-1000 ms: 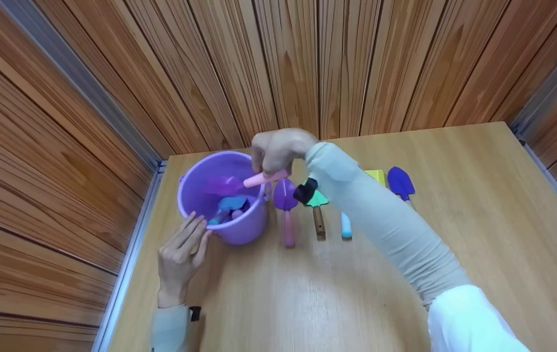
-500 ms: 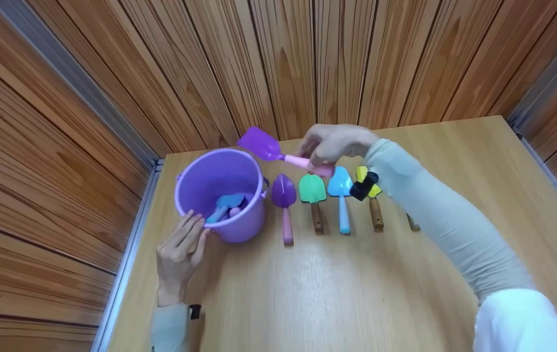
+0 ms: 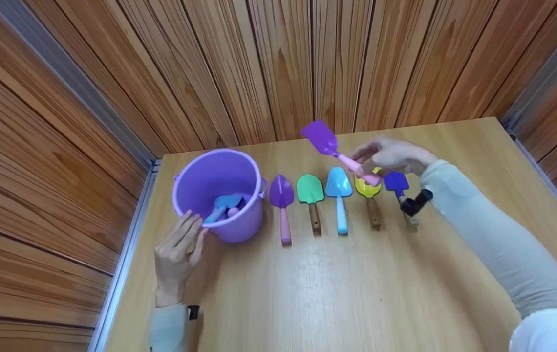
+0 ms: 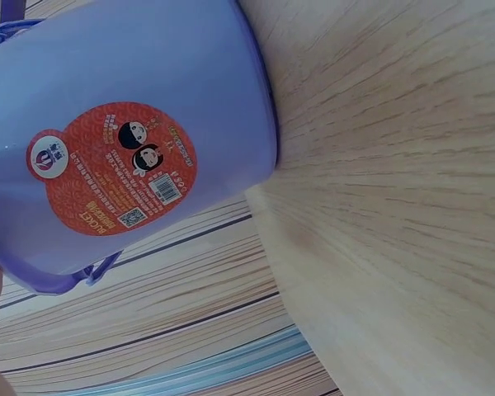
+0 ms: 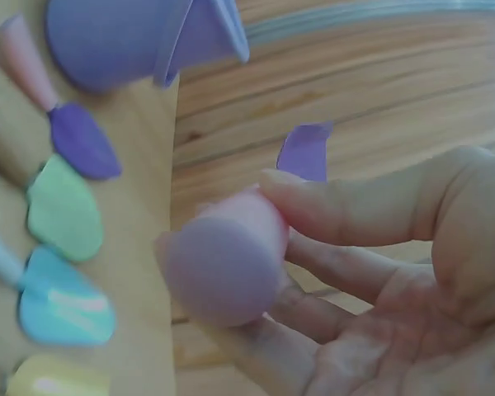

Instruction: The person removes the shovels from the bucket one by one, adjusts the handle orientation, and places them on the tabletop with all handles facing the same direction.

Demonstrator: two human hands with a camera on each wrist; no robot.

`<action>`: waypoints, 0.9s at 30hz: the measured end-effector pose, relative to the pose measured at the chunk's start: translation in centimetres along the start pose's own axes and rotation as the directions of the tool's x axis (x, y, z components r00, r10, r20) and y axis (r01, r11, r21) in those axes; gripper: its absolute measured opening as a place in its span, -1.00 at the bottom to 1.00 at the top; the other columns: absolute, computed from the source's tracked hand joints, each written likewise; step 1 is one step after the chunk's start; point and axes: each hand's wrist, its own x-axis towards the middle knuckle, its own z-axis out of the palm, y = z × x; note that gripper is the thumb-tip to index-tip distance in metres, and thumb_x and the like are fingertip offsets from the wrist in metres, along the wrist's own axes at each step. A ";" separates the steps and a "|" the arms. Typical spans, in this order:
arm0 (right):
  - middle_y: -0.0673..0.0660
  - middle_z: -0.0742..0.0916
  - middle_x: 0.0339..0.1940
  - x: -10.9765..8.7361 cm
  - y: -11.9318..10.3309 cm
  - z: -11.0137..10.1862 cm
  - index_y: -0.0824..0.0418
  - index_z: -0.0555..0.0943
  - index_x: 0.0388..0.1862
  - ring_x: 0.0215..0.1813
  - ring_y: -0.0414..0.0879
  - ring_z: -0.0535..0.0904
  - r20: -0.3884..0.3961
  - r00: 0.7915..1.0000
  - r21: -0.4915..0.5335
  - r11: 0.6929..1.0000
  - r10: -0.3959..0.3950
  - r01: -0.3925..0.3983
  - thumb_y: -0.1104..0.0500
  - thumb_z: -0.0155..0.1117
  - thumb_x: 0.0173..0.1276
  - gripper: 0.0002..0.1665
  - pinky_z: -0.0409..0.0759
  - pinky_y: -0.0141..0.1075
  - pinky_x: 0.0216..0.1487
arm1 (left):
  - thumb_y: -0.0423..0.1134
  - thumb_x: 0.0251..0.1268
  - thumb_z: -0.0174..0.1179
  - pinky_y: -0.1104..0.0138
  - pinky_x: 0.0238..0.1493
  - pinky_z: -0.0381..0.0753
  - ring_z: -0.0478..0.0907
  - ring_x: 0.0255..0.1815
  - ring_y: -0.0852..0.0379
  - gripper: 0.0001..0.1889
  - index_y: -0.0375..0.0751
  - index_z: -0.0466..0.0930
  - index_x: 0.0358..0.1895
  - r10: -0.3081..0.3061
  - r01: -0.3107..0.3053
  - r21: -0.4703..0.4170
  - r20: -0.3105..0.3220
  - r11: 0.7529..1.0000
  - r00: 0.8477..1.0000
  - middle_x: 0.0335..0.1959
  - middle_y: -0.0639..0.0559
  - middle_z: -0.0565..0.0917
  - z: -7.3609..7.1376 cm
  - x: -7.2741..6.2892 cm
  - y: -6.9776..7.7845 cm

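Note:
My right hand [image 3: 388,156] pinches the pink handle of a toy shovel [image 3: 321,137] with a purple square blade, held above the row of trowels. The handle's round end faces the camera in the right wrist view. My left hand [image 3: 176,261] grips the near-left rim of a purple bucket [image 3: 237,230], fingers at the rim and thumb against the outer side. Inside the bucket lie a blue toy shovel [image 3: 227,200] and other small pieces, partly hidden. A yellow trowel [image 3: 373,210] lies beneath the held shovel, its blade partly covered by the shovel's handle.
Right of the bucket, a purple trowel [image 3: 282,190], a green trowel [image 3: 310,188], a light blue trowel [image 3: 339,183] and a dark blue shovel [image 3: 396,181] lie in a row with the yellow one. Wooden panel walls [image 3: 278,63] border the table [image 3: 283,303].
My right hand has lifted the purple-bladed shovel out of the bucket and carried it right, over the row, uncovering the trowels. My left hand has stayed on the bucket.

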 end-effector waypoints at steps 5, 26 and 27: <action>0.37 0.59 0.35 -0.8 3.4 -1.5 0.42 0.36 0.57 0.06 -0.02 0.72 -0.081 0.997 0.108 0.994 0.009 0.000 0.31 0.31 0.55 -0.32 0.87 -0.13 0.16 | -0.12 0.55 0.34 0.26 0.32 0.73 0.82 0.04 -0.29 -0.72 -0.24 0.85 0.05 -0.007 0.007 -0.004 -0.003 1.000 1.000 0.03 -0.14 0.86 0.2 0.2 0.0; 0.43 0.35 0.57 -4.2 16.7 -5.1 0.33 0.26 0.68 0.32 0.14 0.46 -0.250 0.952 0.128 0.980 0.178 -0.150 -0.05 0.40 0.55 -0.08 0.76 -0.33 0.18 | -0.13 0.55 0.34 0.35 0.40 0.63 0.80 0.07 -0.34 -0.71 -0.24 0.81 0.12 -0.030 0.030 -0.018 0.018 0.999 0.999 0.09 -0.16 0.83 0.0 -0.1 0.1; 0.43 0.35 0.58 -4.3 17.2 -5.2 0.31 0.26 0.69 0.33 0.15 0.45 -0.252 0.949 0.134 0.978 0.192 -0.162 -0.08 0.40 0.55 -0.06 0.74 -0.33 0.20 | -0.13 0.55 0.35 0.35 0.41 0.63 0.80 0.07 -0.34 -0.71 -0.24 0.81 0.11 -0.032 0.032 -0.017 0.017 0.999 0.999 0.09 -0.16 0.83 0.0 0.0 0.1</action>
